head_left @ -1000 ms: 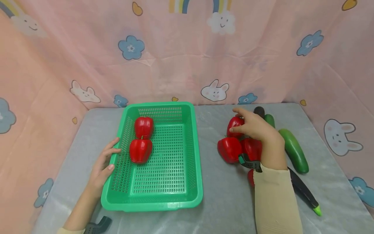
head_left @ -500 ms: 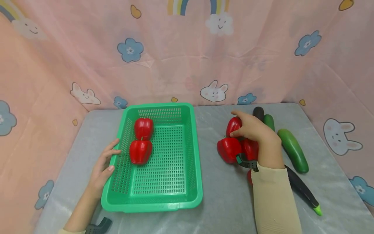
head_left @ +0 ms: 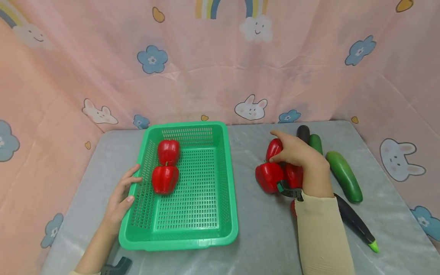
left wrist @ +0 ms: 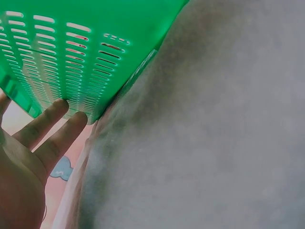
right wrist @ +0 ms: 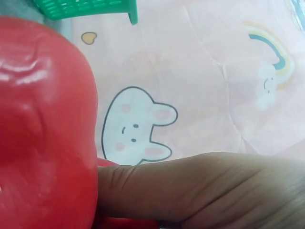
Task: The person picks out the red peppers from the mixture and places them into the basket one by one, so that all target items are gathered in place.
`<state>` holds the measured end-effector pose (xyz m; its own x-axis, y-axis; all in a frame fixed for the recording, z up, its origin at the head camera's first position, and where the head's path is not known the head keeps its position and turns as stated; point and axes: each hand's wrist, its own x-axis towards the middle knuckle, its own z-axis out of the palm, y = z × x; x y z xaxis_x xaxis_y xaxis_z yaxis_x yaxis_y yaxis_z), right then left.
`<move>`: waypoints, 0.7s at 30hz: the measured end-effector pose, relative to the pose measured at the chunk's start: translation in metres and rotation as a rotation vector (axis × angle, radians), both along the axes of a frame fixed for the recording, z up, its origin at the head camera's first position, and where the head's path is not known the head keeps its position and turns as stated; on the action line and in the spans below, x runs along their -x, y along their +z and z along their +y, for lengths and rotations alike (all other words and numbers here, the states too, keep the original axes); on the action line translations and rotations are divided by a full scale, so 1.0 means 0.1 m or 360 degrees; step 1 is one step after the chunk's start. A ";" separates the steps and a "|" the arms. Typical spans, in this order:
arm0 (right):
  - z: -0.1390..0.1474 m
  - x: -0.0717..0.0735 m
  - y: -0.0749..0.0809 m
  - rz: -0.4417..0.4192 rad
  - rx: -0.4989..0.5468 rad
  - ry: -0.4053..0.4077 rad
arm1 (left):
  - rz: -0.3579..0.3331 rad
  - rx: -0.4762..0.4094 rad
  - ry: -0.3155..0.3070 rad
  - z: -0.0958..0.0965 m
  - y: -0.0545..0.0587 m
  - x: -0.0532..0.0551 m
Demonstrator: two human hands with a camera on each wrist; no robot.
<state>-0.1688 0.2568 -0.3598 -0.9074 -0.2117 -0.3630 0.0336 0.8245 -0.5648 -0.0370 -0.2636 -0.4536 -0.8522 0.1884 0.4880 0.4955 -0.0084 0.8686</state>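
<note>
In the head view my left hand (head_left: 115,204) rests against the left side of a green plastic basket (head_left: 178,243). The left wrist view shows straight fingers (left wrist: 64,138) touching its slotted outer wall. Two red bell peppers lie inside, one at the back (head_left: 168,152) and one in front (head_left: 165,180). On the right, my right hand (head_left: 299,151) grips the rearmost red bell pepper (head_left: 274,149) of a group, thumb in front and fingers behind. Another bell pepper (head_left: 269,176) sits just before the thumb and looms large in the right wrist view. A third (head_left: 293,175) is partly hidden under the wrist.
Right of the arm lie a green cucumber-like vegetable (head_left: 345,177) and a dark eggplant (head_left: 355,221). Behind the hand are another dark vegetable (head_left: 303,133) and a smaller green one (head_left: 316,143). A bit of red (head_left: 293,208) shows beside the sleeve. A patterned pink curtain (head_left: 206,88) surrounds the table.
My right hand has shifted slightly to the left and closed in around the rearmost bell pepper. The left hand and basket keep their place; the head view has tilted a little.
</note>
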 end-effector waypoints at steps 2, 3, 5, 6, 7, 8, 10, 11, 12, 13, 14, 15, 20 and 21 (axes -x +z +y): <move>0.00 0.00 0.00 0.0013 -0.0002 -0.0004 | -0.0012 0.0014 0.0005 0.00 0.01 -0.01; 0.00 0.00 0.00 0.0020 -0.0001 -0.0007 | -0.0019 0.0023 0.0010 0.00 0.02 -0.01; -0.01 0.00 0.01 0.0027 0.0006 -0.0014 | -0.0022 0.0023 0.0016 0.00 0.03 -0.01; -0.01 0.01 0.01 0.0032 0.0011 -0.0018 | -0.0025 0.0022 0.0021 0.00 0.02 -0.01; -0.01 0.01 0.01 0.0040 0.0017 -0.0020 | -0.0034 0.0025 0.0030 0.01 0.02 -0.01; -0.02 0.01 0.02 0.0056 0.0019 -0.0016 | -0.0042 0.0022 0.0038 0.01 0.02 -0.02; -0.03 0.01 0.03 0.0089 0.0028 -0.0006 | -0.0054 0.0016 0.0051 0.01 0.01 -0.02; -0.03 0.01 0.03 0.0113 0.0030 0.0001 | -0.0065 0.0016 0.0058 0.01 0.00 -0.02; -0.04 0.01 0.03 0.0138 0.0031 0.0009 | -0.0072 0.0019 0.0063 0.01 0.00 -0.02; -0.04 0.01 0.04 0.0163 0.0030 0.0015 | -0.0073 0.0019 0.0063 0.00 -0.01 -0.02; -0.04 0.01 0.04 0.0188 0.0027 0.0020 | -0.0075 0.0021 0.0064 0.00 -0.01 -0.02; -0.05 0.00 0.05 0.0205 0.0024 0.0022 | -0.0075 0.0024 0.0063 0.00 -0.02 -0.02; -0.06 -0.01 0.10 0.0288 -0.0003 0.0026 | -0.0066 0.0030 0.0051 -0.02 -0.03 -0.01; -0.07 -0.01 0.11 0.0302 -0.0005 0.0028 | -0.0063 0.0033 0.0051 -0.02 -0.04 -0.01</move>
